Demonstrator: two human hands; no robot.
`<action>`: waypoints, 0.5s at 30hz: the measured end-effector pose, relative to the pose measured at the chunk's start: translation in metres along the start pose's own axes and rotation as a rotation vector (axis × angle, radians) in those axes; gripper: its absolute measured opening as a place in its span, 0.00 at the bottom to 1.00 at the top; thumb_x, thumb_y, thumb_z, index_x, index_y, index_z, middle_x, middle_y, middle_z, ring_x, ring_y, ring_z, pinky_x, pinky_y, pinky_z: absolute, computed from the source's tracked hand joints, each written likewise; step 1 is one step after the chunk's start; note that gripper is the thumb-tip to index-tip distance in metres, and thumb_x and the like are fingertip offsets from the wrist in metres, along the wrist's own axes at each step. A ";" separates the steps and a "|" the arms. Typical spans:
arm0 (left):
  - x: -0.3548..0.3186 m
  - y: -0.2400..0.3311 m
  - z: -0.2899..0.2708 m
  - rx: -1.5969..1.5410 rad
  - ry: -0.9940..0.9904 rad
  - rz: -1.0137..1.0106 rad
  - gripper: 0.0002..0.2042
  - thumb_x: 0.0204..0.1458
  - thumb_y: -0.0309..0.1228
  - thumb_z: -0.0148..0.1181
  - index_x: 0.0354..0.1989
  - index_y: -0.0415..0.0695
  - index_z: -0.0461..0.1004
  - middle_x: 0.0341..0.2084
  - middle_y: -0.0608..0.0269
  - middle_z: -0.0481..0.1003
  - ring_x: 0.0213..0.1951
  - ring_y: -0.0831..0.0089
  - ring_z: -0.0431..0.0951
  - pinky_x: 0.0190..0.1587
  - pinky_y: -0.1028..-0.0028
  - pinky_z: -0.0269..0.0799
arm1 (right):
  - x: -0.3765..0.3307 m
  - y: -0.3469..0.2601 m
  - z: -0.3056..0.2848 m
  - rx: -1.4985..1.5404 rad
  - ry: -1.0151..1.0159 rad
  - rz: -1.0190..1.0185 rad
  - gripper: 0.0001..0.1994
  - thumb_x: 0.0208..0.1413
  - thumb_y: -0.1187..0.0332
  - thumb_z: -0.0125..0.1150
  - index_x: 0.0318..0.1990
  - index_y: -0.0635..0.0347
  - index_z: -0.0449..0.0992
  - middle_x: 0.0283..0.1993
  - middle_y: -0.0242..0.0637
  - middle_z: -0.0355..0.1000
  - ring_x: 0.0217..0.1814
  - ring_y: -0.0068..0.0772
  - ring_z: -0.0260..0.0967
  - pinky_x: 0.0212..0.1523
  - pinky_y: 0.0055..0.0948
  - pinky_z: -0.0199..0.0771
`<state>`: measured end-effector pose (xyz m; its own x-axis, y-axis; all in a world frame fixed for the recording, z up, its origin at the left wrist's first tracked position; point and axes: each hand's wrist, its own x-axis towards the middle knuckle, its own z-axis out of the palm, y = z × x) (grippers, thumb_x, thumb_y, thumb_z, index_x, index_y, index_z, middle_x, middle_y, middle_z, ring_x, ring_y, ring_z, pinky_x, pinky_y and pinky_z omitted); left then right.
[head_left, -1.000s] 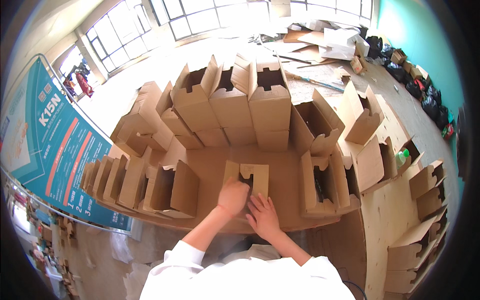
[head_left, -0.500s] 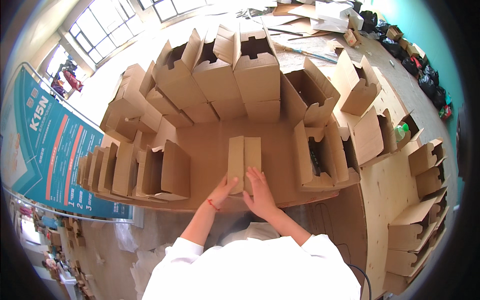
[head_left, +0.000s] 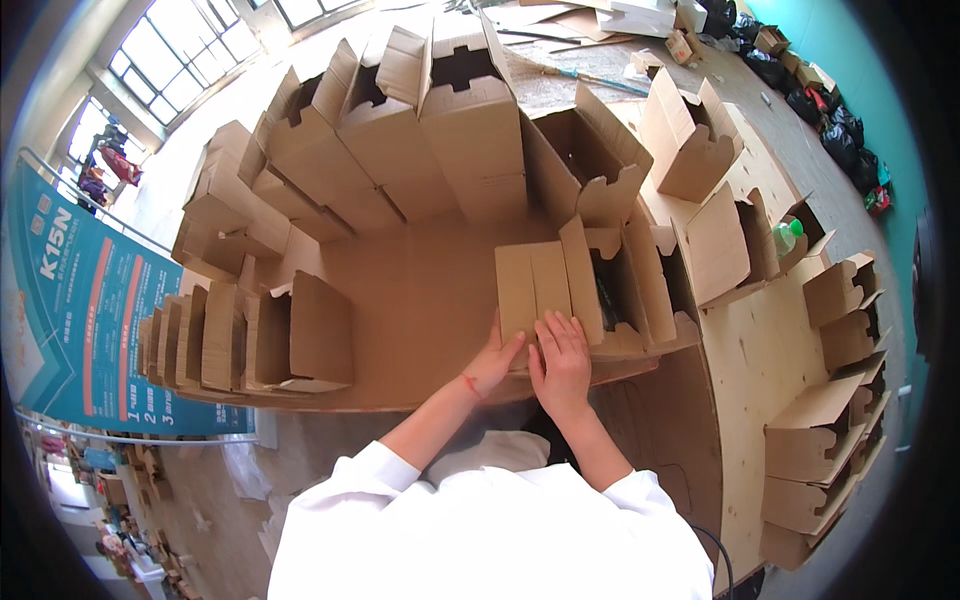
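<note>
Right of centre, a closed carton (head_left: pixel 530 272) is being pinched by the left hand (head_left: pixel 488 362) and pressed by the flat right hand (head_left: pixel 562 358); unclosed cartons (head_left: pixel 322 330) are being left at left.

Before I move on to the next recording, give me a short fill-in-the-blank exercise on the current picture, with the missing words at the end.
1. The left hand and right hand both touch a closed box made of brown ____.
2. A thin red band shows on the person's ____ wrist.
3. The person's sleeves are ____ in colour.
4. The bottle toward the picture's right edge has a ____ cap.

Missing words: cardboard; left; white; green.
</note>
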<state>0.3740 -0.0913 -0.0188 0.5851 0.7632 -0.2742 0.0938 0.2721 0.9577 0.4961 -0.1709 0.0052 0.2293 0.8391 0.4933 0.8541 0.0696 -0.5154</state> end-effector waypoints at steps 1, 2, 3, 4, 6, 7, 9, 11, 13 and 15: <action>0.000 -0.004 0.006 -0.073 0.017 0.017 0.30 0.62 0.35 0.49 0.69 0.37 0.46 0.62 0.49 0.60 0.62 0.66 0.62 0.62 0.71 0.59 | -0.002 0.000 -0.001 -0.002 -0.005 -0.005 0.18 0.50 0.72 0.60 0.50 0.63 0.74 0.58 0.47 0.68 0.64 0.49 0.61 0.66 0.47 0.56; 0.003 -0.017 0.007 0.105 -0.066 0.090 0.31 0.62 0.36 0.49 0.69 0.37 0.46 0.63 0.49 0.60 0.62 0.66 0.62 0.62 0.71 0.59 | -0.004 -0.005 -0.002 0.021 -0.048 0.026 0.20 0.51 0.70 0.59 0.53 0.62 0.72 0.60 0.45 0.66 0.65 0.47 0.60 0.66 0.46 0.55; 0.009 -0.035 -0.001 0.291 -0.137 0.162 0.32 0.62 0.37 0.49 0.69 0.37 0.45 0.63 0.49 0.59 0.63 0.66 0.61 0.63 0.71 0.59 | -0.004 -0.008 0.002 -0.008 -0.081 0.013 0.21 0.52 0.69 0.59 0.54 0.61 0.71 0.61 0.45 0.66 0.66 0.47 0.59 0.67 0.46 0.55; 0.008 -0.036 -0.009 0.302 -0.124 0.121 0.32 0.61 0.38 0.49 0.70 0.38 0.45 0.64 0.49 0.58 0.63 0.65 0.61 0.63 0.71 0.58 | -0.001 -0.010 0.008 -0.024 -0.113 -0.013 0.21 0.52 0.68 0.58 0.55 0.61 0.71 0.62 0.44 0.65 0.66 0.46 0.58 0.67 0.46 0.54; 0.001 -0.026 -0.011 0.124 -0.033 -0.060 0.33 0.61 0.40 0.50 0.70 0.39 0.45 0.65 0.49 0.56 0.64 0.64 0.60 0.64 0.69 0.57 | 0.001 -0.014 0.019 -0.072 -0.175 -0.049 0.22 0.54 0.67 0.57 0.57 0.60 0.69 0.63 0.43 0.63 0.67 0.46 0.57 0.68 0.46 0.52; -0.005 -0.014 -0.016 -0.074 0.042 -0.180 0.33 0.61 0.41 0.50 0.70 0.39 0.45 0.66 0.50 0.55 0.64 0.63 0.59 0.64 0.68 0.56 | 0.002 -0.013 0.019 -0.119 -0.197 -0.056 0.22 0.54 0.66 0.56 0.58 0.60 0.69 0.64 0.43 0.62 0.67 0.45 0.57 0.68 0.46 0.51; -0.026 0.007 -0.047 0.391 0.287 0.046 0.32 0.58 0.40 0.54 0.68 0.39 0.52 0.64 0.50 0.59 0.64 0.56 0.60 0.66 0.62 0.52 | 0.002 -0.009 0.017 -0.164 -0.213 -0.087 0.23 0.55 0.65 0.56 0.58 0.59 0.68 0.65 0.42 0.62 0.68 0.45 0.56 0.69 0.47 0.49; -0.058 0.034 -0.093 0.850 0.635 0.331 0.31 0.55 0.39 0.58 0.64 0.39 0.58 0.60 0.49 0.63 0.62 0.52 0.61 0.65 0.59 0.53 | -0.003 -0.003 0.016 -0.176 -0.217 -0.114 0.23 0.54 0.64 0.57 0.58 0.60 0.69 0.64 0.43 0.62 0.68 0.46 0.55 0.70 0.49 0.48; -0.085 0.055 -0.154 1.203 0.977 0.485 0.29 0.50 0.39 0.61 0.59 0.39 0.63 0.57 0.47 0.65 0.59 0.50 0.63 0.62 0.57 0.57 | -0.002 -0.005 0.014 -0.185 -0.221 -0.124 0.23 0.54 0.65 0.57 0.57 0.61 0.69 0.64 0.44 0.62 0.68 0.46 0.55 0.70 0.49 0.47; -0.117 0.057 -0.196 1.332 1.302 0.312 0.26 0.50 0.38 0.61 0.56 0.39 0.67 0.52 0.48 0.70 0.57 0.51 0.67 0.60 0.55 0.58 | -0.001 -0.008 0.016 -0.206 -0.225 -0.135 0.23 0.55 0.65 0.57 0.57 0.62 0.68 0.64 0.44 0.61 0.68 0.46 0.55 0.70 0.49 0.47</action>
<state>0.1532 -0.0499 0.0508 -0.1307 0.7703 0.6241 0.9708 -0.0284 0.2383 0.4819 -0.1638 -0.0021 0.0180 0.9294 0.3686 0.9516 0.0972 -0.2915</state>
